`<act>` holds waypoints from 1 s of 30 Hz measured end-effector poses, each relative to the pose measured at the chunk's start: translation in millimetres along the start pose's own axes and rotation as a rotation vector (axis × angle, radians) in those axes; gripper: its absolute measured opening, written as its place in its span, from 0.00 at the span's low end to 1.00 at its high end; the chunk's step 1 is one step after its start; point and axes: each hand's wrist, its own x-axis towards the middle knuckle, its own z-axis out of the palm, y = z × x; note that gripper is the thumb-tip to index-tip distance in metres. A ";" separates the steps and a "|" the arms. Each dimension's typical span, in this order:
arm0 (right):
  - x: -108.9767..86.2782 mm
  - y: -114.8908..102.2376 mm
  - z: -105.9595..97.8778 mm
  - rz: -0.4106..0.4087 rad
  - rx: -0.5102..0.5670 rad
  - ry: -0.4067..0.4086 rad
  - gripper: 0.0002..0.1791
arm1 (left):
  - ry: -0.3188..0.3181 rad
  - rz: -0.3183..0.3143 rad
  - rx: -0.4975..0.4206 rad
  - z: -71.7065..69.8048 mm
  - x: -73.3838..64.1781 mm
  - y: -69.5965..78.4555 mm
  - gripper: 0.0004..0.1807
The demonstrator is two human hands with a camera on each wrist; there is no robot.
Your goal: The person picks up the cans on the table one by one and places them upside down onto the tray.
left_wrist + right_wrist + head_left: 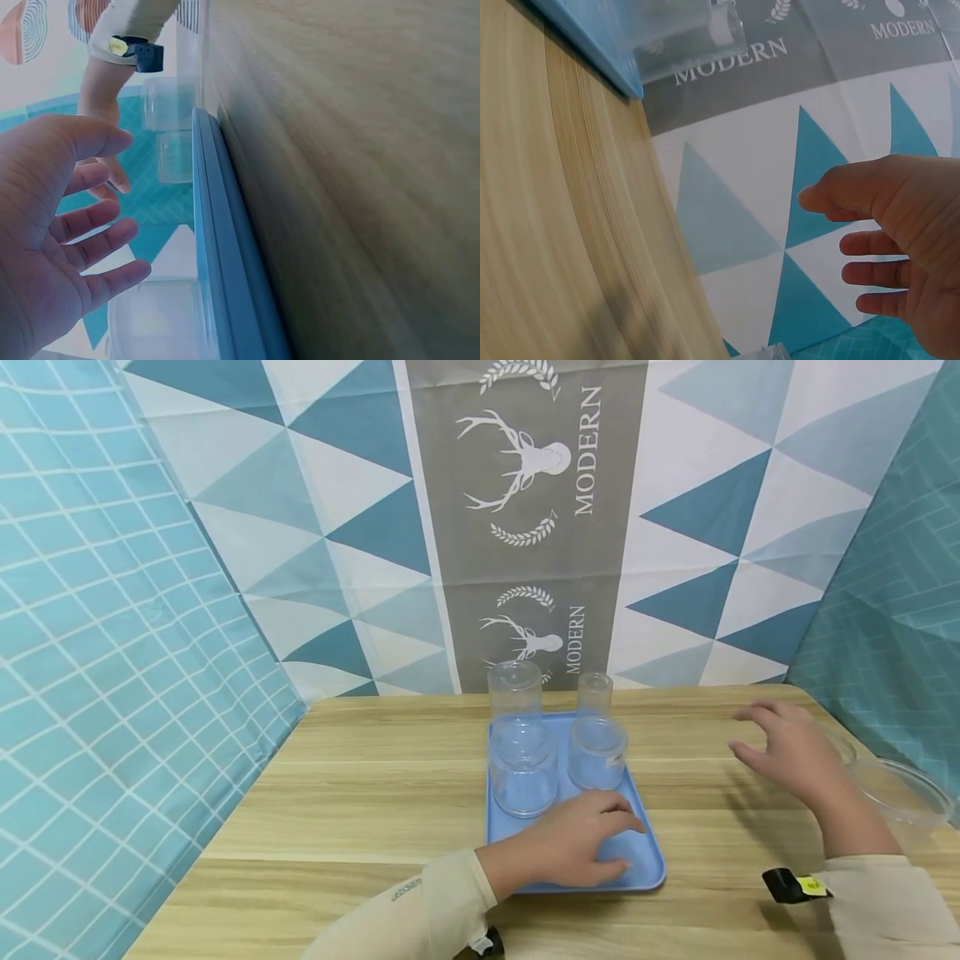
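Note:
A blue tray (pixel 648 862) lies on the table, bearing several clear, empty-looking round containers. A wide one (pixel 525 789) stands front left on it, with a tall one (pixel 514 689) behind. On the right side are a short labelled one (pixel 597 768) and a slim one (pixel 595 692). My left hand (pixel 573 842) hovers over the tray's near end, fingers apart and loosely bent, holding nothing. Over the table's right side, my right hand (pixel 798 750) is raised with thumb and fingers spread and nothing between them. It partly hides a clear container (pixel 843 747) behind it.
A wide clear container (pixel 903 793) stands at the table's right edge, beside the right forearm. The wooden table (pixel 360 810) ends at a patterned cloth (pixel 360 527) behind. Blue tiled cloth (pixel 90 635) hangs at the left. Black straps with cameras sit on both wrists.

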 end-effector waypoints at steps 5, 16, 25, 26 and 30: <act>-3.0 8.8 -2.2 0.046 -0.032 -0.007 0.24 | -0.027 -0.009 0.000 2.4 4.7 0.8 0.22; -6.5 24.9 -5.5 0.104 -0.039 -0.057 0.26 | -0.032 -0.003 0.004 2.3 10.5 2.4 0.22; -6.8 32.5 -6.4 0.140 -0.022 -0.118 0.29 | -0.029 0.010 0.017 5.6 15.1 4.9 0.22; -6.6 33.5 -6.4 0.155 -0.019 -0.128 0.30 | -0.025 0.016 0.020 7.0 15.6 4.9 0.22; -6.2 40.2 -5.8 0.205 -0.008 -0.179 0.33 | -0.031 0.023 0.027 11.7 18.0 6.0 0.22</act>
